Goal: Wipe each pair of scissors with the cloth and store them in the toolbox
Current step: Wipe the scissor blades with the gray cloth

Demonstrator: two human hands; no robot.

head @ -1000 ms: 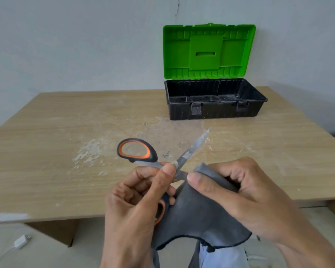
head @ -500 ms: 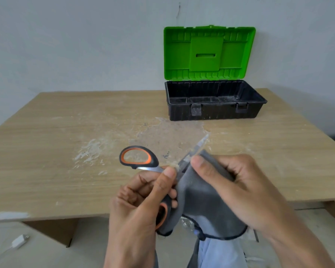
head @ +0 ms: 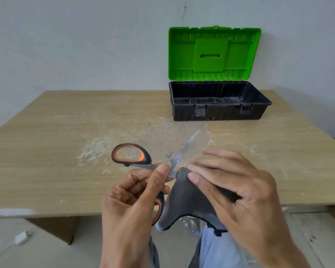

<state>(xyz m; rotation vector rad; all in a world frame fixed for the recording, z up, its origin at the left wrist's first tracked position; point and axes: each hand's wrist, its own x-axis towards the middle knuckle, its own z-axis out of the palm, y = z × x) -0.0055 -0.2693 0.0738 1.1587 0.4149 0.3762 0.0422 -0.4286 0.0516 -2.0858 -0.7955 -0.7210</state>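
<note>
Where the smeared table [head: 46, 161] meets the wall [head: 85, 45], the toolbox [head: 220, 114] stands.

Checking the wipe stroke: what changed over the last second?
The right hand slid the cloth up the blade, then back down to its base. The left hand keeps gripping the open scissors; the toolbox stays open on the table.

left hand [head: 132, 206] curled in a grip, right hand [head: 240, 192] pinching.
</note>
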